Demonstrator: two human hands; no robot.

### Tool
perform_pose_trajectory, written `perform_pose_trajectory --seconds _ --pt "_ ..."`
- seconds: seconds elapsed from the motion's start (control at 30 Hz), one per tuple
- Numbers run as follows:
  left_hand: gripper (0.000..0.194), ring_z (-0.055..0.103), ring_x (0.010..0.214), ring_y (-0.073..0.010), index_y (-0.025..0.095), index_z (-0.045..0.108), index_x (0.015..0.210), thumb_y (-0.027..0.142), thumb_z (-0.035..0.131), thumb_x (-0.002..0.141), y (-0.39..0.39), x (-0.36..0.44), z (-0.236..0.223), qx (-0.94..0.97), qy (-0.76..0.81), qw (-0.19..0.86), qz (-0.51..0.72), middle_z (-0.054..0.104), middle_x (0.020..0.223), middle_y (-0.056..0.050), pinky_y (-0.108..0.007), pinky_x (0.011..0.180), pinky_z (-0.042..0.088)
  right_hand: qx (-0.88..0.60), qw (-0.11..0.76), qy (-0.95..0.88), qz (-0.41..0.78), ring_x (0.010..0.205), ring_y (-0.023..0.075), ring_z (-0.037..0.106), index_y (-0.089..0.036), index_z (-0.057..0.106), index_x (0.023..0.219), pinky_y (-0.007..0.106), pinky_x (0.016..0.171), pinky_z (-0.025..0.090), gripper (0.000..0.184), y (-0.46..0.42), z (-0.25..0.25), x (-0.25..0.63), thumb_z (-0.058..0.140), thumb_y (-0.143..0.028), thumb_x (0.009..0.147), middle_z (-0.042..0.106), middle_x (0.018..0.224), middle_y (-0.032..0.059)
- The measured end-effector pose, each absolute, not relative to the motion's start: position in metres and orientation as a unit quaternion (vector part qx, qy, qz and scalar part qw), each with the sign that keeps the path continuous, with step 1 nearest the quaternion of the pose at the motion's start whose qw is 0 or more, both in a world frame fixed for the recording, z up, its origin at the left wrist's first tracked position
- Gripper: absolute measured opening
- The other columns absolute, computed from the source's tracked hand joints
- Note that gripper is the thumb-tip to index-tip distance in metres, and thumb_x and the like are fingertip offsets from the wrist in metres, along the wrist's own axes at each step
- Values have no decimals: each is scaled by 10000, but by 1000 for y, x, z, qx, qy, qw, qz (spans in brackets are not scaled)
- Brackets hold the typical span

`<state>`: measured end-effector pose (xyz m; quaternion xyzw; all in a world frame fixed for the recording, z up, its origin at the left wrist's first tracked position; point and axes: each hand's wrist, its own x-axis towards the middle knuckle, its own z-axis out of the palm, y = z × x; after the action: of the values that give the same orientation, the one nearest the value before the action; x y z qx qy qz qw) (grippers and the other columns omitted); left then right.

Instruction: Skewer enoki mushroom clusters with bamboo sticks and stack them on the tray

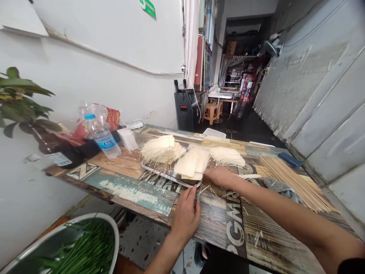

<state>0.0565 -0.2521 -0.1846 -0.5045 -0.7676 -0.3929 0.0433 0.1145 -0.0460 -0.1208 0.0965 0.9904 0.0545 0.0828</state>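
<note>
A metal tray (pixel 162 173) on the table holds stacks of thin, pale-yellow sheets (pixel 186 163) and a fan-shaped pile of skewered sheets (pixel 159 148). At its near right corner, my left hand (pixel 186 211) touches the rim with fingertips, its fingers stretched out and the thumb apart. My right hand (pixel 219 176) is low beside the tray's right end, fingers curled; what they hold, if anything, is hidden. Just beyond that hand lies another pile of pale sheets (pixel 228 156). Loose thin sticks (pixel 213 194) are scattered between my hands.
Wooden skewers (pixel 296 182) lie at the right, by a grey cloth (pixel 282 190) and a blue box (pixel 289 160). A water bottle (pixel 105 140) and dark bottle (pixel 57 150) stand left. Below, a metal basin (pixel 115 228) holds green chives (pixel 85 243). A black speaker (pixel 186 108) stands behind.
</note>
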Motion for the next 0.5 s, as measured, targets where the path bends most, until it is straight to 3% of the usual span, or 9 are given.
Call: perform_pose_trajectory --seconds 0.5 --pt "457 528 1163 -260 115 473 1328 136 435 873 -251 60 -182 -519 -764 84 -373 560 1232 -167 -443 993 464 207 76 975 23 883 179 644 -153 601 1138 391 797 529 355 -63 -104 112 448 -429 975 662 1014 69"
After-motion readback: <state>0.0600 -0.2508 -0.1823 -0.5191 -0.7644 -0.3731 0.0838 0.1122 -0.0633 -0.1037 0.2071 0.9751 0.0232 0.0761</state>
